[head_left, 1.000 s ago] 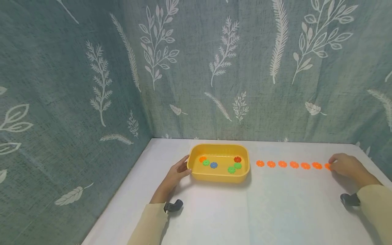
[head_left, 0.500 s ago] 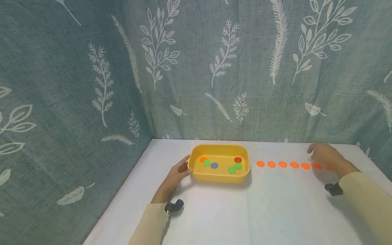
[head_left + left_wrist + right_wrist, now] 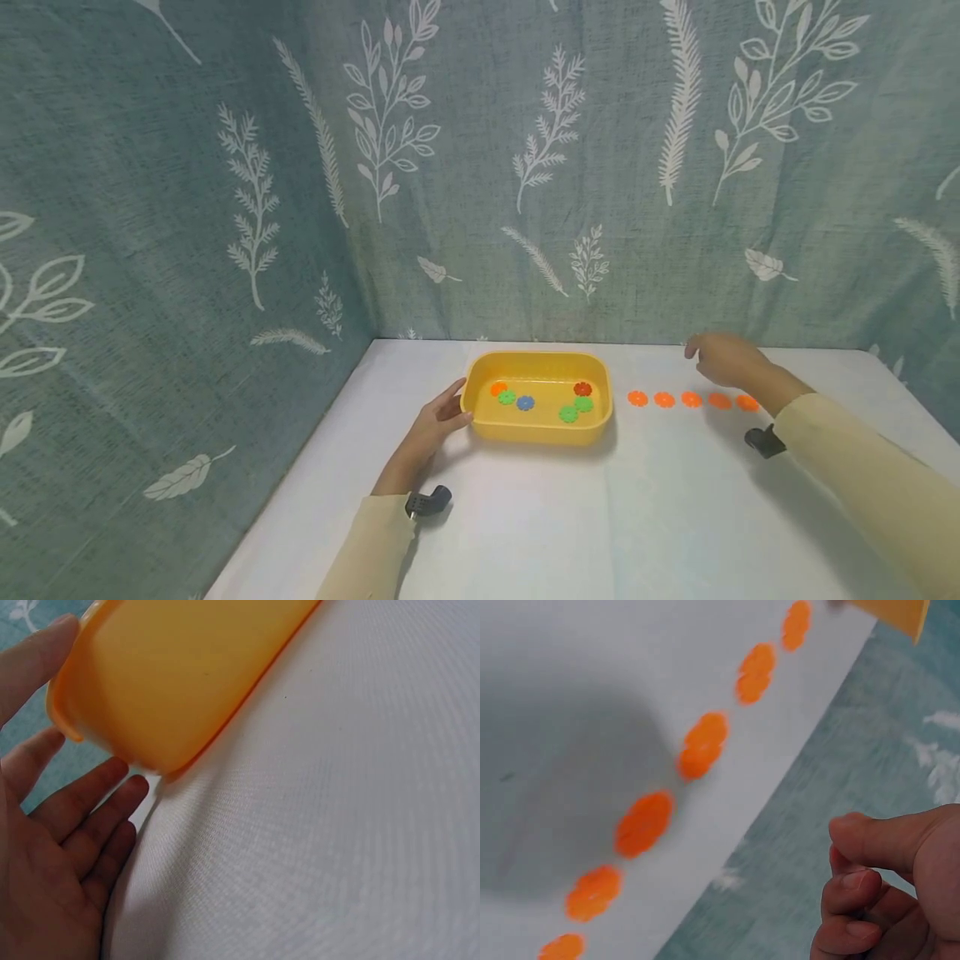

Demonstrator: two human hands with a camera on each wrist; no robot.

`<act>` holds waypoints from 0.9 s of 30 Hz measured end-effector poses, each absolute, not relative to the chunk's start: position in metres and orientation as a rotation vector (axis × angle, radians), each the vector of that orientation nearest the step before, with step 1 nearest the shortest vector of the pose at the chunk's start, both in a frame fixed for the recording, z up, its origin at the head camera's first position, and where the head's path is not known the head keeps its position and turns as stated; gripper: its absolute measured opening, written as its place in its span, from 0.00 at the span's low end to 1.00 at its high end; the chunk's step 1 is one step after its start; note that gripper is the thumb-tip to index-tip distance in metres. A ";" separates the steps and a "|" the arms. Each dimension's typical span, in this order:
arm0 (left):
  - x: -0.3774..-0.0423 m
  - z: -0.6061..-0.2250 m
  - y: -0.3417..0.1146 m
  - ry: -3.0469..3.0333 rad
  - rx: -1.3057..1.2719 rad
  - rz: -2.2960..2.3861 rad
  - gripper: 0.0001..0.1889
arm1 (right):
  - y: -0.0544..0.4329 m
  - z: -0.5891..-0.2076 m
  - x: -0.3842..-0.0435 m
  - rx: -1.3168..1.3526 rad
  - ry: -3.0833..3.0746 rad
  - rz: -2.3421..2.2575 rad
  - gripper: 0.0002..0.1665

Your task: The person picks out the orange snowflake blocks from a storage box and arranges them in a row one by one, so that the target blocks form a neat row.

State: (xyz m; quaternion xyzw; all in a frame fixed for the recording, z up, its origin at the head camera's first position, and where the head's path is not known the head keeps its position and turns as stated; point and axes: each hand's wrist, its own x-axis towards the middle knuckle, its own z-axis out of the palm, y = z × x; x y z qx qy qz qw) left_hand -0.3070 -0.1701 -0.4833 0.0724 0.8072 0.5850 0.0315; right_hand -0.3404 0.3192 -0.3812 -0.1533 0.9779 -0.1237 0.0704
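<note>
My left hand (image 3: 435,425) rests at the left end of a yellow plastic tray (image 3: 536,434). In the left wrist view the thumb (image 3: 45,656) touches the tray's rim, and the relaxed fingers lie along its outer wall. Inside the tray are several small flower-shaped discs, among them a blue disc (image 3: 525,403), a red disc (image 3: 582,389) and a green disc (image 3: 568,414). My right hand (image 3: 723,357) is raised behind a row of orange flower-shaped discs (image 3: 692,400), its fingers loosely bent. Nothing shows between its thumb (image 3: 862,836) and fingers in the right wrist view.
The row runs along the white table (image 3: 675,508) to the right of the tray, its right end hidden by my right forearm. Leaf-patterned green-blue cloth (image 3: 480,183) hangs behind the table and at the left. A dark device (image 3: 427,502) sits on each wrist.
My right hand has left the disc at the row's right end, risen, and swept left above the row. My left hand has stayed at the tray.
</note>
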 end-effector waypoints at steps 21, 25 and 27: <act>-0.286 -0.453 -0.168 2.476 0.277 1.741 0.38 | 0.195 -0.366 -0.356 -0.642 2.961 -0.300 0.17; -0.292 -0.459 -0.168 2.465 0.289 1.750 0.38 | 0.178 -0.369 -0.359 -0.662 2.941 -0.297 0.17; -0.298 -0.467 -0.168 2.467 0.280 1.757 0.38 | 0.171 -0.371 -0.360 -0.671 2.934 -0.308 0.18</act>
